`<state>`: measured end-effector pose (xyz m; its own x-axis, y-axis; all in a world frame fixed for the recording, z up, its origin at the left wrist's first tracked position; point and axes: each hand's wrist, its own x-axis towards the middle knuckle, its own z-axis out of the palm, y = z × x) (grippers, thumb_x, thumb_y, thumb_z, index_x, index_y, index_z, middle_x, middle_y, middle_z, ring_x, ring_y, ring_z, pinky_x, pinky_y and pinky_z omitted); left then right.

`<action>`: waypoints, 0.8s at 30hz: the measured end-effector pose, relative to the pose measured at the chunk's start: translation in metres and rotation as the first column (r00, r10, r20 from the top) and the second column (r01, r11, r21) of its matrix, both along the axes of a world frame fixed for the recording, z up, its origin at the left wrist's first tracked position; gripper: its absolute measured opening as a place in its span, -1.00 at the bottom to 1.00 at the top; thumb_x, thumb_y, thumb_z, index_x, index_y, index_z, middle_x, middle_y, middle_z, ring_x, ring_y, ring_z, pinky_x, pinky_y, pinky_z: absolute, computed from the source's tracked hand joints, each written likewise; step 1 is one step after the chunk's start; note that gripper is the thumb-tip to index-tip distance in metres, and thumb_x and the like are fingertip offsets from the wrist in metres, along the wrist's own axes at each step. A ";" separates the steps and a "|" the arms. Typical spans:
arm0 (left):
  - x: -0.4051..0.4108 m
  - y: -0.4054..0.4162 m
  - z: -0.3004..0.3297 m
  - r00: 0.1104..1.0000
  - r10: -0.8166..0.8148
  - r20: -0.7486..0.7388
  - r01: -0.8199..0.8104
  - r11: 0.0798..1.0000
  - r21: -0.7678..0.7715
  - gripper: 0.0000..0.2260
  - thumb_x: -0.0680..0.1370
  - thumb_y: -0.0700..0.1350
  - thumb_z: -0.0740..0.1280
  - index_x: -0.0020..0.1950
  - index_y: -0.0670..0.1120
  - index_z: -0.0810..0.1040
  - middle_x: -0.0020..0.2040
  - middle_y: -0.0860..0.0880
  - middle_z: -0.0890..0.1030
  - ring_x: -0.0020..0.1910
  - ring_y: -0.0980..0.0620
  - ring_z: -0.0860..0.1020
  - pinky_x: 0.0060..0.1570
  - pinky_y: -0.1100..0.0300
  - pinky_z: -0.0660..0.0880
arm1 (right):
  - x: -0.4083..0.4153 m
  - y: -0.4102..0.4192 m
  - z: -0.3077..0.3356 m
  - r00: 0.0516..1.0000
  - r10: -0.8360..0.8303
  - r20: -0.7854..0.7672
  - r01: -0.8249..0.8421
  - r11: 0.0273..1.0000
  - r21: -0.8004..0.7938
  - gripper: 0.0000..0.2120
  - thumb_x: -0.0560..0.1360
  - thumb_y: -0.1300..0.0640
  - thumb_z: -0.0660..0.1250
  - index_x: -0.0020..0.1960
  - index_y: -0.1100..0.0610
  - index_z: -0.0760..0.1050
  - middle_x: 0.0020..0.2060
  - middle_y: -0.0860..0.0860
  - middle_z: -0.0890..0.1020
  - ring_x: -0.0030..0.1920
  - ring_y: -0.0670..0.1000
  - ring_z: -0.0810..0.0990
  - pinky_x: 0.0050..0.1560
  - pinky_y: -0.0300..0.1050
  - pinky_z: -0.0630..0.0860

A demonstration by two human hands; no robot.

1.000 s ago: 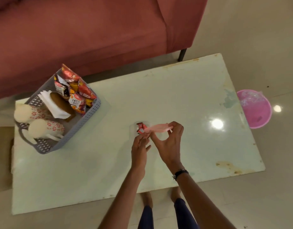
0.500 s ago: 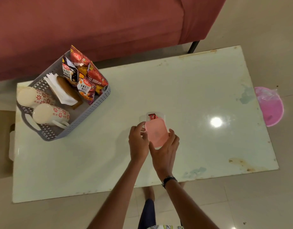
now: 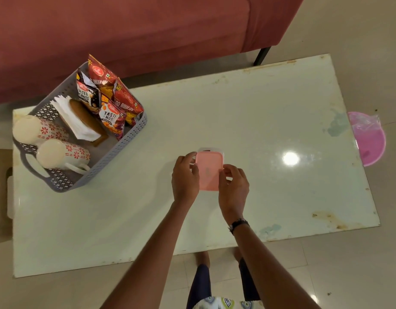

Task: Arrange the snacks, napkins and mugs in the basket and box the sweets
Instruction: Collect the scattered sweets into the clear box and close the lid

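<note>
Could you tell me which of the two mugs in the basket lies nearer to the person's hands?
The mug whose handle shows, at the basket's near end; the other mug lies beyond it.

A: What are the hands doing?

B: The left hand (image 3: pixel 185 177) and the right hand (image 3: pixel 234 188) pinch the two sides of a pink lid (image 3: pixel 208 170). It sits on a small clear box (image 3: pixel 211 150) in the middle of the white table (image 3: pixel 248 121).

A: And the basket?

B: The grey basket (image 3: pixel 134 130) is at ten o'clock from the box. It holds two mugs (image 3: pixel 63 156) lying on their sides, white napkins (image 3: pixel 75 121) and snack packets (image 3: pixel 111 101).
</note>
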<state>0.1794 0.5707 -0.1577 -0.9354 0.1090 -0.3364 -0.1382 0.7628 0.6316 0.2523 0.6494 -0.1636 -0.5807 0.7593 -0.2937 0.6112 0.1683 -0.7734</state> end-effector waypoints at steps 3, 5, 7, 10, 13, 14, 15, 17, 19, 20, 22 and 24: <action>-0.006 0.000 -0.002 1.000 -0.008 -0.002 0.008 1.000 0.010 -0.69 0.54 -0.28 0.23 0.26 -0.08 0.51 0.11 -0.09 0.58 0.03 -0.03 0.58 -0.02 0.18 0.47 | -0.006 0.006 -0.001 1.000 0.016 -0.008 -0.016 1.000 0.014 -0.83 0.53 0.22 0.27 0.08 0.17 0.58 -0.01 0.06 0.62 -0.13 -0.05 0.59 -0.17 -0.27 0.55; -0.009 0.001 -0.002 1.000 -0.006 -0.004 0.006 1.000 0.022 -0.69 0.54 -0.28 0.24 0.26 -0.09 0.52 0.11 -0.10 0.58 0.02 -0.04 0.59 -0.04 0.22 0.45 | -0.010 0.010 -0.002 1.000 0.024 -0.015 -0.024 1.000 0.007 -0.84 0.53 0.23 0.28 0.07 0.18 0.59 -0.02 0.06 0.63 -0.14 -0.07 0.58 -0.21 -0.46 0.43; -0.012 0.002 -0.004 1.000 -0.001 -0.008 0.001 0.999 0.034 -0.70 0.54 -0.28 0.25 0.25 -0.09 0.52 0.10 -0.11 0.59 0.01 -0.05 0.59 -0.03 0.21 0.46 | -0.013 0.015 -0.002 1.000 0.019 -0.020 -0.020 1.000 -0.012 -0.85 0.51 0.23 0.30 0.04 0.18 0.60 -0.03 0.05 0.63 -0.15 -0.08 0.57 -0.24 -0.57 0.36; -0.016 0.003 -0.008 1.000 0.011 0.003 -0.011 0.999 0.045 -0.71 0.53 -0.27 0.26 0.22 -0.07 0.55 0.06 -0.10 0.61 -0.03 -0.05 0.60 -0.04 0.18 0.48 | -0.015 0.020 -0.004 1.000 -0.001 -0.028 -0.001 0.998 -0.067 -0.88 0.50 0.22 0.33 -0.01 0.19 0.61 -0.11 0.04 0.66 -0.18 -0.07 0.59 -0.25 -0.60 0.37; -0.019 0.003 -0.013 0.995 0.076 0.070 -0.082 0.994 0.075 -0.72 0.51 -0.26 0.30 0.18 -0.04 0.58 -0.01 -0.07 0.64 -0.08 -0.09 0.62 0.00 0.05 0.57 | -0.017 0.026 -0.005 0.997 -0.068 0.026 0.072 0.969 -0.238 -0.88 0.48 0.15 0.37 -0.02 0.16 0.62 -0.23 0.01 0.66 -0.15 0.02 0.65 -0.20 -0.46 0.46; -0.020 0.003 -0.014 0.989 0.102 0.107 -0.112 0.990 0.085 -0.73 0.50 -0.25 0.31 0.17 -0.04 0.59 -0.03 -0.07 0.66 -0.08 -0.11 0.63 0.01 -0.01 0.58 | -0.017 0.029 -0.006 0.995 -0.080 0.054 0.092 0.951 -0.295 -0.88 0.47 0.13 0.38 -0.03 0.14 0.63 -0.23 0.01 0.66 -0.13 0.04 0.65 -0.13 -0.35 0.51; -0.022 0.002 -0.014 0.982 0.118 0.144 -0.131 0.987 0.088 -0.73 0.50 -0.24 0.31 0.17 -0.04 0.60 -0.04 -0.06 0.67 -0.08 -0.13 0.63 0.02 -0.04 0.58 | -0.018 0.031 -0.006 0.993 -0.086 0.075 0.107 0.930 -0.351 -0.88 0.47 0.12 0.38 -0.04 0.11 0.64 -0.22 0.00 0.67 -0.11 0.05 0.66 -0.06 -0.22 0.56; -0.027 0.001 -0.015 0.974 0.112 0.199 -0.132 0.987 0.089 -0.73 0.49 -0.23 0.32 0.16 -0.04 0.61 -0.07 -0.05 0.68 -0.03 -0.15 0.64 0.05 -0.07 0.57 | -0.021 0.035 -0.005 0.993 -0.082 0.081 0.109 0.902 -0.419 -0.90 0.47 0.11 0.38 -0.06 0.08 0.65 -0.21 -0.02 0.67 -0.09 0.05 0.66 0.04 -0.04 0.59; -0.034 0.000 -0.015 0.964 0.093 0.250 -0.124 0.986 0.110 -0.73 0.47 -0.24 0.33 0.13 -0.05 0.63 -0.11 -0.06 0.67 -0.01 -0.17 0.63 0.06 -0.09 0.57 | -0.026 0.038 -0.004 0.994 -0.078 0.070 0.101 0.896 -0.432 -0.92 0.47 0.12 0.39 -0.08 0.05 0.65 -0.22 -0.03 0.67 -0.10 0.04 0.66 0.07 0.00 0.59; -0.037 -0.001 -0.015 0.957 0.091 0.275 -0.129 0.984 0.124 -0.75 0.46 -0.23 0.34 0.10 -0.05 0.64 -0.15 -0.06 0.65 -0.03 -0.18 0.63 0.06 -0.10 0.57 | -0.030 0.040 -0.003 0.994 -0.085 0.062 0.104 0.892 -0.440 -0.94 0.46 0.12 0.39 -0.11 0.03 0.64 -0.24 -0.04 0.67 -0.12 0.03 0.65 0.08 0.01 0.58; -0.042 0.000 -0.015 0.949 0.098 0.300 -0.146 0.979 0.140 -0.79 0.45 -0.21 0.35 0.05 -0.07 0.66 -0.21 -0.04 0.62 -0.06 -0.18 0.64 0.04 -0.11 0.58 | -0.038 0.044 -0.003 0.993 -0.107 0.051 0.119 0.877 -0.466 -0.92 0.46 0.14 0.39 -0.18 -0.02 0.63 -0.26 -0.07 0.66 -0.15 0.00 0.61 0.09 0.03 0.59; -0.044 0.001 -0.013 0.945 0.118 0.304 -0.171 0.973 0.154 -0.84 0.44 -0.20 0.37 -0.01 -0.09 0.66 -0.24 -0.04 0.62 -0.13 -0.18 0.65 0.01 -0.10 0.59 | -0.044 0.047 -0.004 0.989 -0.133 0.059 0.145 0.854 -0.499 -0.91 0.44 0.15 0.41 -0.18 -0.02 0.63 -0.26 -0.08 0.66 -0.16 -0.01 0.61 0.10 0.03 0.59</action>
<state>0.1352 0.5721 -0.1712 -0.8094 0.0620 -0.5840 -0.4368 0.6011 0.6692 0.2082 0.6965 -0.1673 -0.4695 0.5781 -0.6673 0.6167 -0.3262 -0.7165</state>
